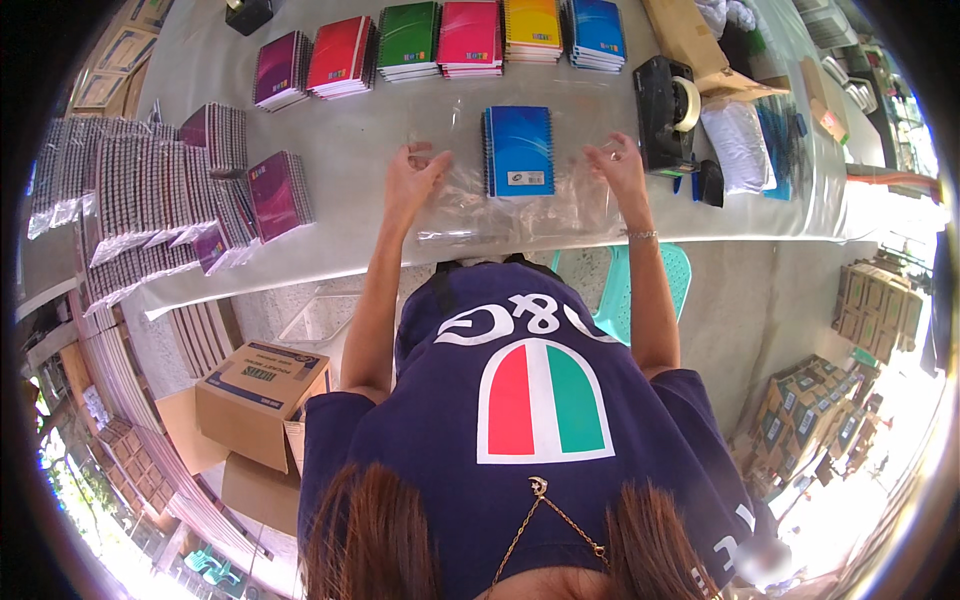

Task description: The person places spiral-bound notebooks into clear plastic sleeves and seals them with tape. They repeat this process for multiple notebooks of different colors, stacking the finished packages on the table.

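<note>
A blue spiral notebook [519, 150] lies on a clear plastic sheet [460, 215] in front of me, its label side up; other blue edges show beneath it, so it may be a small stack. My left hand [415, 178] is over the left part of the plastic, fingers curved and apart, with nothing visible in them. On the other side, my right hand [621, 172] is near the plastic's right edge, its fingers likewise bent and apart. Neither hand touches the notebook. Whether the fingertips touch the film is hard to see.
Stacks of purple [281, 70], red [341, 57], green [408, 40], pink [470, 38], yellow [532, 30] and blue notebooks [597, 35] line the far side. Wrapped notebooks [150, 185] pile up at left. A black tape dispenser [665, 115] stands at right. An open carton [255, 385] sits below left.
</note>
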Available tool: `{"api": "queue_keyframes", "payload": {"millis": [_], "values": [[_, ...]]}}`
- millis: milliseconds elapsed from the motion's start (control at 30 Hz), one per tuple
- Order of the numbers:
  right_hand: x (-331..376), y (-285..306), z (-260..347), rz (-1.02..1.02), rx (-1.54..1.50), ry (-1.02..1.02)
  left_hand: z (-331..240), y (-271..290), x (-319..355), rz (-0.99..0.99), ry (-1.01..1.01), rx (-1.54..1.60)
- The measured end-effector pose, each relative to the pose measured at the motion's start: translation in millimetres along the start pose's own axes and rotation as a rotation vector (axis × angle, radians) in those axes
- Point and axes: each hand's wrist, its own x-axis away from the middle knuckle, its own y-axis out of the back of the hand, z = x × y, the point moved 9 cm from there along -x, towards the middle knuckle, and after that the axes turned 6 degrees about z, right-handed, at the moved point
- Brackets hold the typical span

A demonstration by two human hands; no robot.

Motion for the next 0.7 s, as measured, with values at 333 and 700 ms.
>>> {"api": "queue_keyframes", "payload": {"millis": [333,700], "values": [[4,-16,24,0.249,-0.169,-0.044,-36,-9,8,-0.016,-0.187,-0.316],[10,-25,37,0.356,-0.122,0.001,-56,-28,18,0.007,-0.101,-0.169]]}}
